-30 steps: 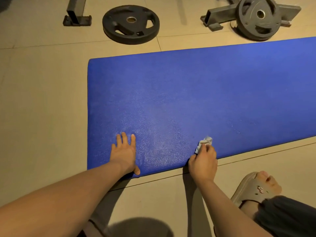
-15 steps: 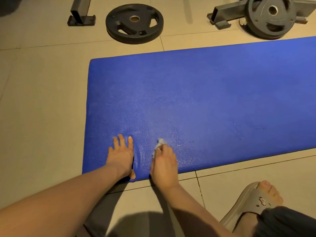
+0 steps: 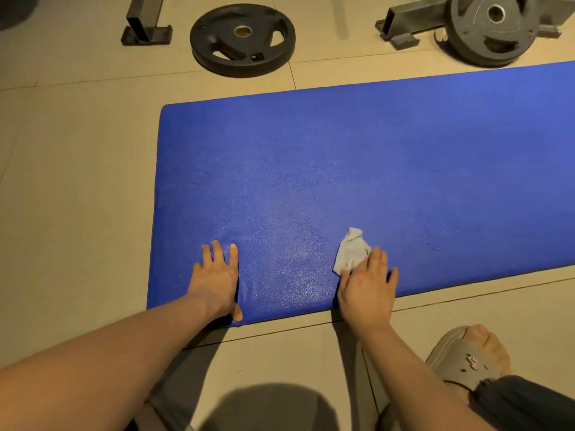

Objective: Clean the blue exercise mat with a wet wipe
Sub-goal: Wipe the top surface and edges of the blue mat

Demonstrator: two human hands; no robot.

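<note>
The blue exercise mat point(image 3: 357, 157) lies flat on the tiled floor, its left end in view and its right end cut off by the frame. My left hand point(image 3: 216, 279) rests flat on the mat near the front left corner, fingers spread. My right hand point(image 3: 367, 284) lies at the mat's front edge and presses a crumpled white wet wipe point(image 3: 353, 248) onto the mat with nearly straight fingers. Most of the wipe sticks out beyond the fingertips. Between the hands the mat surface shines with damp streaks.
A black weight plate point(image 3: 242, 40) lies on the floor behind the mat. A second plate point(image 3: 493, 26) leans on a metal frame point(image 3: 404, 21) at the back right, and a metal foot point(image 3: 144, 26) stands at the back left. My sandalled foot point(image 3: 469, 356) is at lower right.
My right hand slid the wipe left until it was beside my left hand, then back right along the front edge. My left hand stayed in place.
</note>
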